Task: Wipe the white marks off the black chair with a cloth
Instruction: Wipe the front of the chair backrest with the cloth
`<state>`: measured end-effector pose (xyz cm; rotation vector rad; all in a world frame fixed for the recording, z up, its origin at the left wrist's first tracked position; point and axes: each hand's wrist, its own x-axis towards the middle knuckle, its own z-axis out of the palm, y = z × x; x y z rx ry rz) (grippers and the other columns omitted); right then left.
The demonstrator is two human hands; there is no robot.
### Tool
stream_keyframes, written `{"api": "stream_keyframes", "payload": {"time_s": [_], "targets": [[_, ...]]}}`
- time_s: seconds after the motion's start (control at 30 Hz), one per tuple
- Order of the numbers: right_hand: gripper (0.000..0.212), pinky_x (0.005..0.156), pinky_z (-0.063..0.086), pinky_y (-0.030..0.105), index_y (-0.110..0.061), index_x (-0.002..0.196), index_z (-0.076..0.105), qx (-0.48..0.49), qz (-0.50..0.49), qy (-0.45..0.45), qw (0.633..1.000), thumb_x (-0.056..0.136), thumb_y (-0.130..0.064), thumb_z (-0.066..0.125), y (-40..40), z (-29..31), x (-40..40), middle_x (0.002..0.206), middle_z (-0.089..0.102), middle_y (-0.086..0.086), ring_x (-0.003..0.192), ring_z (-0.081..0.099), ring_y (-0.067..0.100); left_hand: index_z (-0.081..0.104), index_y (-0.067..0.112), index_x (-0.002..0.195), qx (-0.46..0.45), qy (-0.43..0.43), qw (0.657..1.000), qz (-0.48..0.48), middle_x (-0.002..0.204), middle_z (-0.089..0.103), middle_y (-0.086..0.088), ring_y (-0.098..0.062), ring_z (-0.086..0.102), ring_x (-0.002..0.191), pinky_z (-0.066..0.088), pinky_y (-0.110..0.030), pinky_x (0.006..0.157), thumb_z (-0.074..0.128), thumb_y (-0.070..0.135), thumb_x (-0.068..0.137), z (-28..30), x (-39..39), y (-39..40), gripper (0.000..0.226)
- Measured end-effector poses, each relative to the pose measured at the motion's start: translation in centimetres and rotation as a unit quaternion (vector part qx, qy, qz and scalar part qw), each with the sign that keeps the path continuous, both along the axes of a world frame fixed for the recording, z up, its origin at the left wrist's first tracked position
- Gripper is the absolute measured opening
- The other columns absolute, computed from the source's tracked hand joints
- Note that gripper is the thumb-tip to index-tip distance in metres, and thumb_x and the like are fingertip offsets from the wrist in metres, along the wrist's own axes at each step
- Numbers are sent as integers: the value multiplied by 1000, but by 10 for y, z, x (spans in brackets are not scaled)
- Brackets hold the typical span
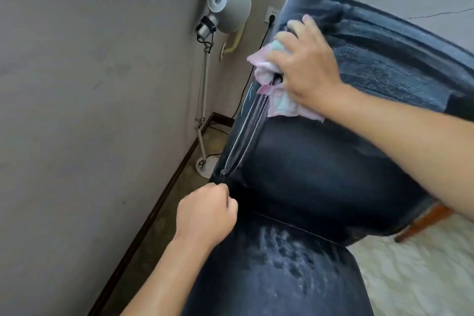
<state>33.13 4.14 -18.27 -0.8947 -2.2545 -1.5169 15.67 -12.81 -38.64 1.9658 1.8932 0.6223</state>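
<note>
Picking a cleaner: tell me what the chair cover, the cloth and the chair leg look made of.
Chair cover: black leather or faux leather, going by its smooth sheen and stitched seams.
Cloth: soft woven cotton-like fabric in pink and mint, crumpled and frayed at the edge.
Chair leg: probably wood, reddish-brown with a varnished look.

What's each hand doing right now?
Left hand: fist closed at the chair edge; a grip cannot be told.
Right hand: pressing the cloth on the chair.

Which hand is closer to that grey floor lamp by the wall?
Left. The left hand sits just right of the lamp's base; the right hand presses the cloth farther right on the chair.
</note>
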Motion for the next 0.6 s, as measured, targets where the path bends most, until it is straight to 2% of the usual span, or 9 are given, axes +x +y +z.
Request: {"api": "stream_keyframes", "payload": {"time_s": [0.03, 0.1, 0.17, 0.23, 0.3, 0.4, 0.5, 0.57, 0.6], "targets": [[21, 121, 27, 58, -5, 92, 71, -15, -21, 4, 1000, 95, -19, 55, 1, 9, -3, 102, 65, 19, 113, 58, 44, 66, 26, 99, 4, -4, 1000, -1, 102, 67, 8, -18, 64, 90, 51, -35, 75, 42, 35, 98, 2, 0, 0, 25], [21, 115, 33, 56, -3, 87, 66, -33, -45, 0, 998, 89, -14, 49, -8, -4, -22, 93, 61, 19, 102, 59, 42, 67, 26, 103, 5, -10, 1000, 1, 106, 68, 8, -18, 64, 93, 50, -34, 75, 43, 36, 99, 4, -1, 1, 26], [23, 99, 39, 51, -5, 80, 60, -53, -52, -12, 997, 92, -13, 42, -24, -42, -39, 79, 51, 14, 84, 52, 36, 67, 27, 104, 6, -12, 1000, 0, 106, 68, 8, -17, 64, 93, 51, -33, 76, 43, 35, 100, 4, -2, -1, 26], [29, 87, 33, 46, -12, 76, 58, -100, -72, -96, 988, 94, -16, 36, -39, -85, -49, 71, 40, 7, 75, 43, 28, 67, 27, 101, 6, -8, 1000, 1, 103, 67, 9, -15, 64, 89, 52, -34, 75, 42, 36, 100, 4, -6, -2, 26], [35, 84, 33, 45, -14, 79, 61, -160, -106, -176, 966, 97, -26, 34, -51, -121, -57, 72, 44, 7, 73, 43, 27, 66, 27, 99, 0, -2, 1000, 9, 101, 66, 8, -16, 62, 86, 51, -35, 73, 43, 36, 100, 2, -11, -2, 25], [35, 83, 38, 43, -16, 86, 68, -242, -141, -234, 931, 97, -38, 42, -69, -160, -64, 81, 54, 4, 76, 49, 26, 66, 26, 101, -18, 18, 1000, 14, 101, 66, 8, -19, 63, 87, 50, -35, 72, 43, 36, 101, -1, -17, -3, 25], [27, 88, 40, 41, -18, 78, 67, -250, -106, -280, 921, 94, -35, 53, -70, -152, -66, 78, 55, 1, 76, 53, 26, 61, 23, 96, -8, 36, 999, 18, 97, 64, 7, -19, 59, 84, 44, -35, 69, 43, 35, 100, -2, -21, -5, 22], [32, 85, 43, 41, -19, 62, 51, -213, -117, -306, 921, 92, -26, 55, -64, -122, -65, 66, 44, -1, 69, 51, 23, 53, 21, 89, 14, 43, 999, 18, 97, 64, 5, -20, 55, 84, 36, -35, 69, 44, 32, 98, -2, -20, -3, 17], [35, 82, 43, 40, -20, 59, 47, -176, -126, -287, 933, 92, -23, 55, -55, -102, -65, 61, 38, -2, 66, 49, 21, 53, 21, 90, 27, 41, 999, 16, 99, 65, 3, -21, 57, 90, 36, -35, 72, 44, 31, 96, -4, -19, -1, 15]]}}
